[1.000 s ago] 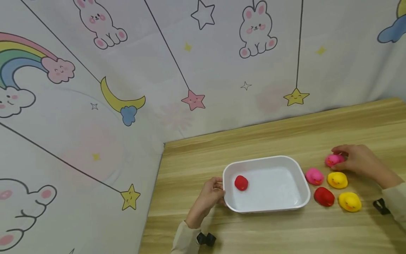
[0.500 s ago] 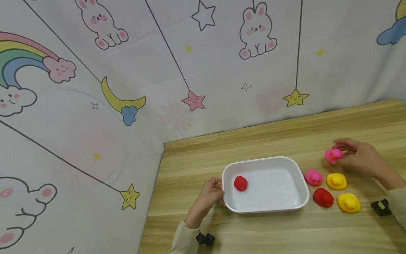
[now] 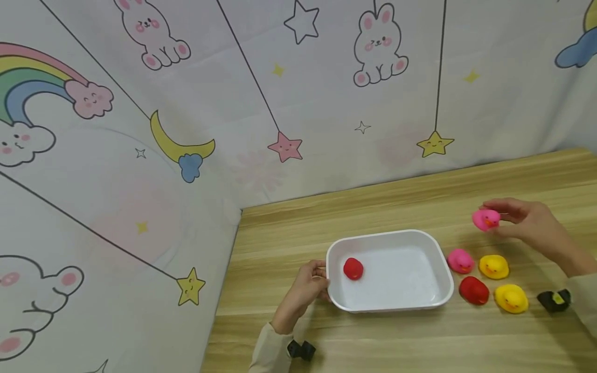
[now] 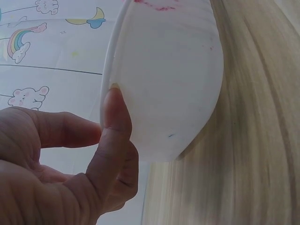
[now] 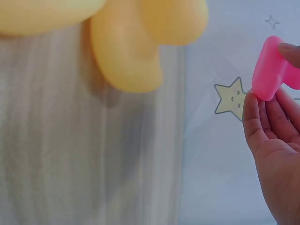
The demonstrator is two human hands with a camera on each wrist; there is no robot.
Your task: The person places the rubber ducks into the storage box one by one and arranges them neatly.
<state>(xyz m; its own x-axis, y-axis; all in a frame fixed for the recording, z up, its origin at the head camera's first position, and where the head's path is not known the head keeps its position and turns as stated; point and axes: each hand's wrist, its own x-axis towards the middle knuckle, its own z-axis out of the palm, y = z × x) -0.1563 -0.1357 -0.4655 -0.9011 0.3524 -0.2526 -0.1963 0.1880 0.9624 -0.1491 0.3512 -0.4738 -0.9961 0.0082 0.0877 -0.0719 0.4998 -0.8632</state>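
Observation:
My right hand [image 3: 536,225] pinches a pink rubber duck [image 3: 486,220] by its rear, raised above the table at the right. The right wrist view shows the thumb on one side of the pink duck [image 5: 269,70] and fingers on the other. At the left end of a white plastic tub [image 3: 396,307], my left hand [image 3: 305,285] pinches the rim; in the left wrist view one digit [image 4: 117,112] lies along the outer wall. Inside the tub, near that end, lies a red rubber toy [image 3: 353,269].
Right of the tub stand a second pink duck [image 3: 460,261], a red duck [image 3: 474,290] and two yellow ducks [image 3: 494,267], close together on the wooden table [image 3: 280,228]. A white cloth printed with rabbits and stars [image 3: 326,103] hangs behind and at the left.
My right hand has lifted the pink duck off the table and carried it slightly up and left. The left hand and the tub have stayed in place.

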